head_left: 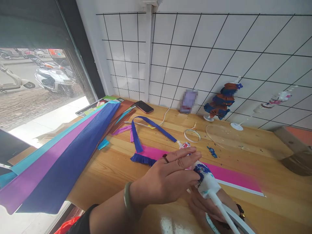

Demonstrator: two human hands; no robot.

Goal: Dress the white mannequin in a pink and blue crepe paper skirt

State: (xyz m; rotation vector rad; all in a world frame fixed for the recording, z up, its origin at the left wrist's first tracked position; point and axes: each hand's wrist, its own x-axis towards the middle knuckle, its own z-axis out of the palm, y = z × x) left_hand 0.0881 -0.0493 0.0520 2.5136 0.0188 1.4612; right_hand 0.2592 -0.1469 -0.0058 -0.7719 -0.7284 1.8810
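nearest, the right hand (206, 205) sits beneath the patterned white figure (207, 182), seemingly supporting it by its white rod (220, 207); its fingers are mostly hidden, so i cannot tell how far they close. the left hand (168, 174) has the figure between thumb and barely bent fingers. the step in hand looks like pressing or smoothing its surface; the next move probably calls for steady support below. beyond lie magenta paper (234, 177), a blue crepe strip (159, 125) and a brown-and-blue ruffled doll (223, 100)
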